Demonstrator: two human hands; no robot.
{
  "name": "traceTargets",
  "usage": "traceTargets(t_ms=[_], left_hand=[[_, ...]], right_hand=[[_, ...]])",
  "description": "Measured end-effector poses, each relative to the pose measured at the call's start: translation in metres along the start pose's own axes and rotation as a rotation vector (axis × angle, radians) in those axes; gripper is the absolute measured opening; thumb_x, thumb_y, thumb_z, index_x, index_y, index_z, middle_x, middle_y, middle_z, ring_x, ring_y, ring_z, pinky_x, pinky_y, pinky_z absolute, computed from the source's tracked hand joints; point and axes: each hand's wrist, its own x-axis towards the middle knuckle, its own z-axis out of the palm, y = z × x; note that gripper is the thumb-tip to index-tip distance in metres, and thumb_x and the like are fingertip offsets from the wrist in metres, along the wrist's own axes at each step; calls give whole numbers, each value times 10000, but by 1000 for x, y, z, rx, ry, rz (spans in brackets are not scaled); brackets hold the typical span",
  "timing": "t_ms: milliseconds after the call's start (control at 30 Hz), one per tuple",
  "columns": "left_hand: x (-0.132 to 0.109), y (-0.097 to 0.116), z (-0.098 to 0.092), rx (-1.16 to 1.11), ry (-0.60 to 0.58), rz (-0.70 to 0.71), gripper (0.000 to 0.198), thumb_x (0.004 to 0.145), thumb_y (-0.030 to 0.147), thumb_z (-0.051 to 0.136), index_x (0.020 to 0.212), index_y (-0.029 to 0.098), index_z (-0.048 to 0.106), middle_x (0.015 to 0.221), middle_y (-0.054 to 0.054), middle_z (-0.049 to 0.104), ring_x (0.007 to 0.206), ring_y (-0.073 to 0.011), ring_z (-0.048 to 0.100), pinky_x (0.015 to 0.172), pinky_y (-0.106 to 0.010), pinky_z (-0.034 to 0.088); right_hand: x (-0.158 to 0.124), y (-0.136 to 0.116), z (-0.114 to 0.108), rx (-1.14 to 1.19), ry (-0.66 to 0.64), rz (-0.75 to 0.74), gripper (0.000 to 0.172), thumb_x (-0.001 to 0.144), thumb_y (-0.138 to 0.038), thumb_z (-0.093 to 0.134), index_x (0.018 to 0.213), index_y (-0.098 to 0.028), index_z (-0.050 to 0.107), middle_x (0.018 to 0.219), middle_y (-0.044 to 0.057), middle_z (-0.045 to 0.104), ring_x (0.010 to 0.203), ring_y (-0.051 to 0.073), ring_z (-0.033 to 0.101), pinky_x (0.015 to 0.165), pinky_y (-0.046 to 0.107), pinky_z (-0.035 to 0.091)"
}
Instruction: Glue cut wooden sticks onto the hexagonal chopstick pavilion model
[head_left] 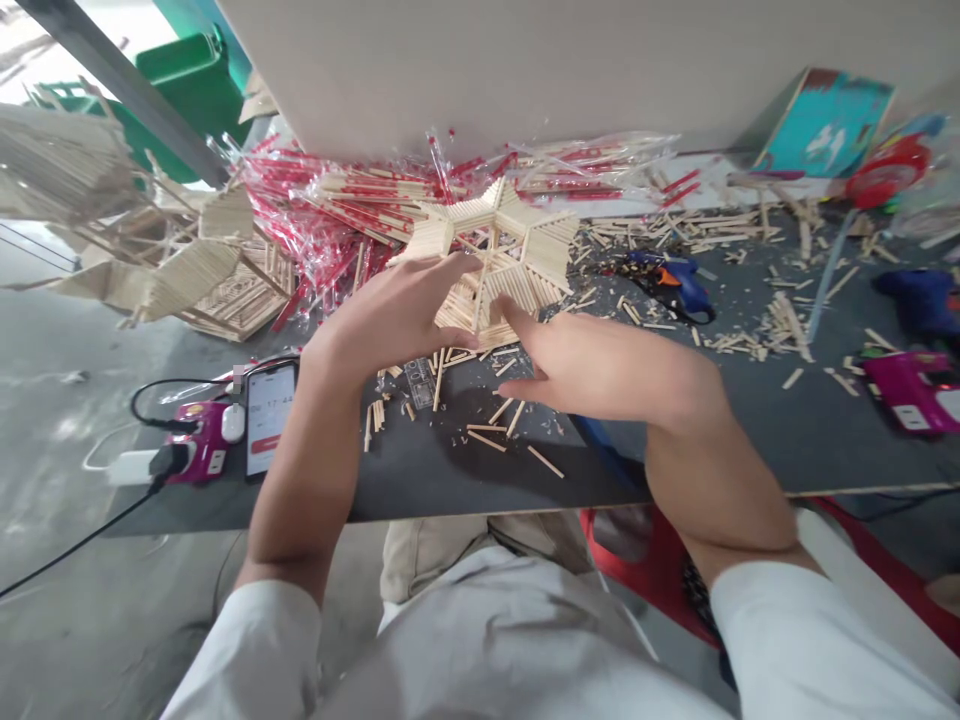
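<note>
A star-shaped piece built of thin pale wooden sticks (pixel 551 245) lies on the dark table, its panels set round an open middle. My left hand (pixel 397 310) grips its left near side, fingers over the middle and thumb by the near edge. From the right, my right hand (pixel 600 365) reaches in with the index finger at the near panel and the thumb held apart; its other fingers are partly hidden. Loose short sticks (pixel 487 440) lie just in front of the piece.
Plastic-wrapped bundles of red-tipped sticks (pixel 360 205) line the back. A blue glue gun (pixel 682 285) lies to the right among stick scraps. A phone (pixel 270 420) and magenta power strip (pixel 206 440) sit at left. Larger stick structures (pixel 202 260) stand far left. A second magenta box (pixel 911 390) is at right.
</note>
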Motion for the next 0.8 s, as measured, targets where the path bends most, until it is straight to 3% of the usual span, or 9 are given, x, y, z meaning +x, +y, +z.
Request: traceTargets(t_ms=[133,400,600,800], left_hand=[[0,-2,1,10,5,15,744,963,561,685,1576,209,454,1501,-152,631,1382,-324,611,1112,-442,486],[0,-1,1,32,8,23,719,981,542,661,1571,183,459,1481,-165,641,1386,-333,612,1113,-459,492],[0,-1,1,23,4,23,701,992,526,646,1575,184,458,1496,-167,633,1408,-332,594,1141,-475,486],[0,1,0,43,5,14,673,979,408,670,1578,197,449,1480,-158,643,1400,-321,600,1133,-465,498]], right_hand=[[2,-2,7,25,-22,-76,885,1008,-474,617,1656,7,251,746,92,754,607,229,652,569,300,353],[-2,-8,9,-31,-20,-92,902,1020,-447,632,1679,14,222,770,116,768,642,241,670,596,304,370],[-5,-6,4,-33,-16,-116,800,1023,-459,618,1658,-67,329,765,91,764,577,214,642,537,299,306],[-2,-5,5,1,-1,-135,809,1018,-466,618,1638,-26,342,753,96,763,626,235,675,589,307,367]])
